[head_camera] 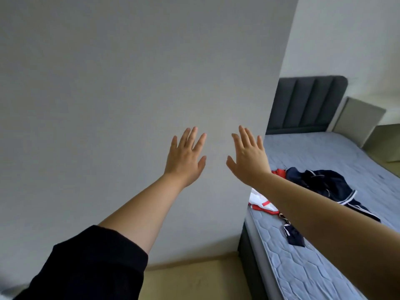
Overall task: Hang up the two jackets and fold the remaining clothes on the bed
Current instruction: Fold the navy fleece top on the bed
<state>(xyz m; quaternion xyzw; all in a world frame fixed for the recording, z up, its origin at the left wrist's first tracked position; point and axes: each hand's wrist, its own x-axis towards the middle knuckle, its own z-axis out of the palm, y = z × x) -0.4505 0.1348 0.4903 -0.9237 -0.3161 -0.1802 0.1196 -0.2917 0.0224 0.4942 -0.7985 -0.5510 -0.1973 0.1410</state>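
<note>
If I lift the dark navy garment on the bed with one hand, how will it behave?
The navy garment lies crumpled in soft folds on the bed, so it will probably hang floppy and droop. It looks like thin cloth, so likely light. Its trailing parts spread out and may drag across the mattress when lifted.

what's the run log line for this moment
left hand open, raised | right hand open, raised | clothes unfolded on bed | nothing held
</note>
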